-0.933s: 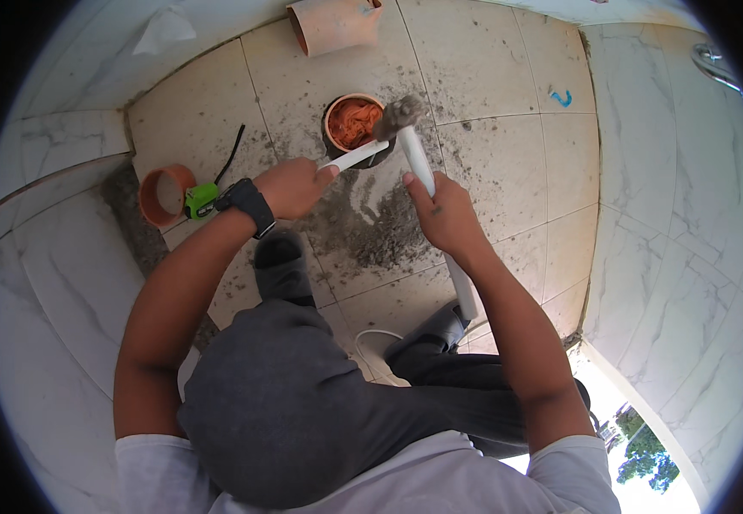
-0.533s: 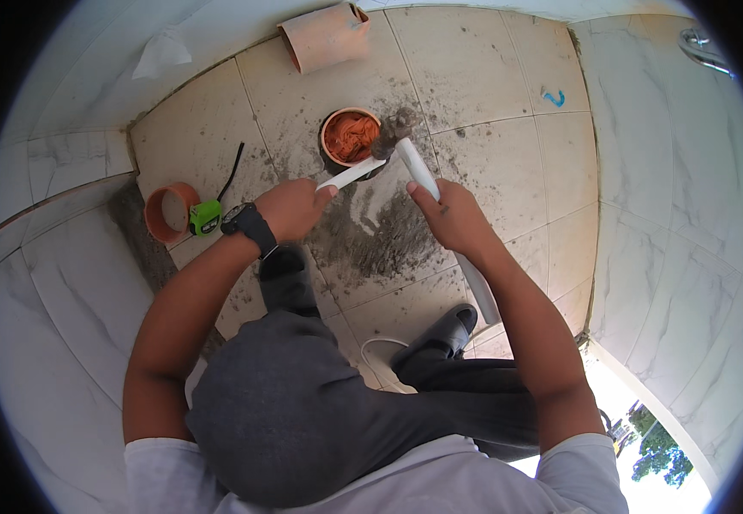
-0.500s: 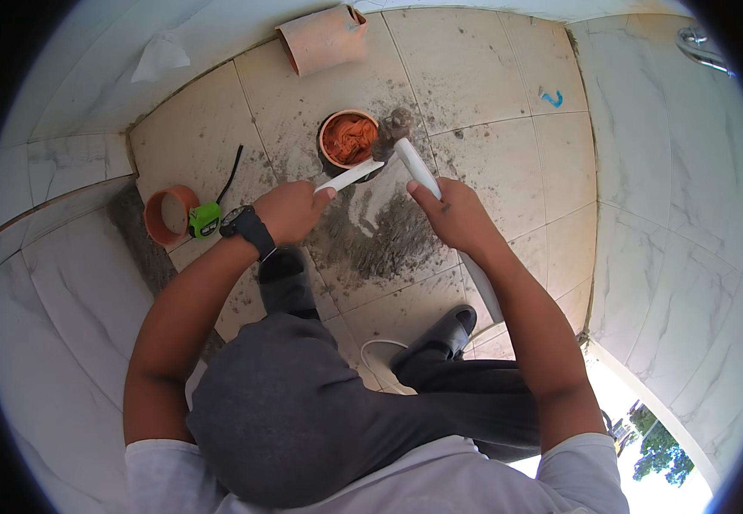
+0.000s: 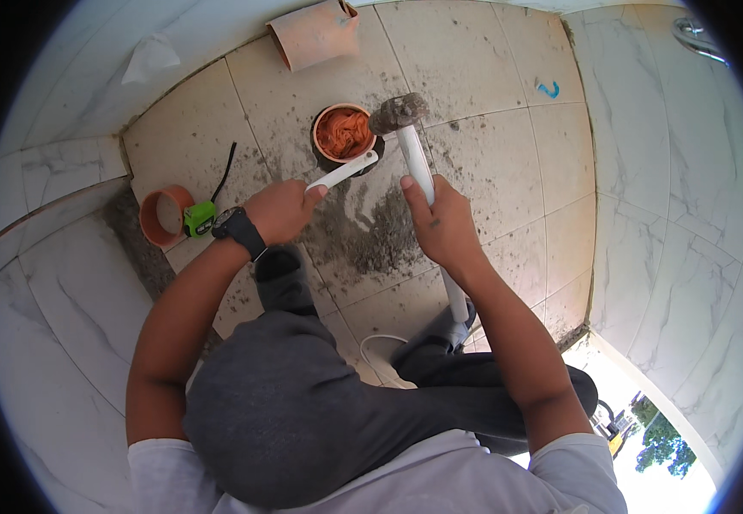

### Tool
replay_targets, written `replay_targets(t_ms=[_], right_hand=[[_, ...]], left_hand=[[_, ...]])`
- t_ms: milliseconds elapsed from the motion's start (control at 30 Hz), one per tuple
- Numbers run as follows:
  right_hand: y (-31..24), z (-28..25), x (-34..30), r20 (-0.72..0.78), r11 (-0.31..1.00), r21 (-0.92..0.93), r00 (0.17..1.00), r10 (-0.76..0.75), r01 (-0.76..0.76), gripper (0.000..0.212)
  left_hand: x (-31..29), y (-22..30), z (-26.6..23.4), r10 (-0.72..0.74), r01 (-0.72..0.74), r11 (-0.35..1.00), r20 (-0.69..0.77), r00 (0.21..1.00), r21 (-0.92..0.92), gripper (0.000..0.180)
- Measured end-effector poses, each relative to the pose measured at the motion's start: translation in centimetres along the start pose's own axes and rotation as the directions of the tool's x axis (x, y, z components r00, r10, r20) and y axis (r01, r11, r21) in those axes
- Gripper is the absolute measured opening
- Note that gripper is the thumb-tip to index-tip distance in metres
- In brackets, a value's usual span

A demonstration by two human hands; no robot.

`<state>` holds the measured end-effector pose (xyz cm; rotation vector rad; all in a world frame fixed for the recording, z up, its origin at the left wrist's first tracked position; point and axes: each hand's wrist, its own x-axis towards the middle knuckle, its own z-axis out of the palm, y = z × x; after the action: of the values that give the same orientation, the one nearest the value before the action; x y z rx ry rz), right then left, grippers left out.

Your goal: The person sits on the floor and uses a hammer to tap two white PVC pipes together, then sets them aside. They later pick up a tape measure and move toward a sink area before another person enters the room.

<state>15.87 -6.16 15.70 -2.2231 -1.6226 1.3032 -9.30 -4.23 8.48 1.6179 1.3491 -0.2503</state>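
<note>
My left hand, with a black watch on its wrist, is closed around a white flat bar. The bar's rounded far end has a small hole and reaches the near rim of an orange pipe. Crumpled orange material fills the pipe's mouth, and a dark gap surrounds the pipe in the floor. In my right hand is a hammer with a long white handle. Its mortar-crusted head is just right of the pipe, above the bar's end; from this view I cannot tell whether they touch.
Grey mortar debris is spread over the tiled floor. At left are an orange pipe ring and a green tape measure. A larger orange pipe piece lies by the far wall. Marbled walls enclose the space.
The hammer has swung so its head shows more fully and its handle's lower end has shifted left. The bar has turned slightly in my left hand, and the camera view has shifted a little.
</note>
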Motion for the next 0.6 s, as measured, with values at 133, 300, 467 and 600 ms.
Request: replay_targets(t_ms=[133, 300, 467, 600], right_hand=[[0.1, 0.4, 0.2, 0.058, 0.989, -0.144, 0.998, -0.022, 0.03, 0.05], [0.1, -0.8, -0.7, 0.008, 0.997, 0.078, 1.0, -0.001, 0.0, 0.05], [-0.4, -1.3, -1.4, -0.046, 0.998, 0.059, 0.999, -0.008, 0.01, 0.05], [-0.4, -1.1, -1.3, 0.004, 0.998, 0.054, 1.0, 0.021, -0.022, 0.051]], left_hand=[[0.3, 0.0, 0.2, 0.044, -0.042, 0.997, -0.04, 0.998, 0.063, 0.063], [0.7, -0.3, 0.2, -0.013, 0.013, 1.0, 0.013, 1.0, 0.014, 0.063], [-0.9, -0.7, 0.5, -0.003, 0.001, 1.0, -0.11, 0.994, -0.024, 0.062], [-1.3, -1.1, 1.0, -0.037, 0.026, 0.994, -0.107, 0.994, -0.105, 0.06]])
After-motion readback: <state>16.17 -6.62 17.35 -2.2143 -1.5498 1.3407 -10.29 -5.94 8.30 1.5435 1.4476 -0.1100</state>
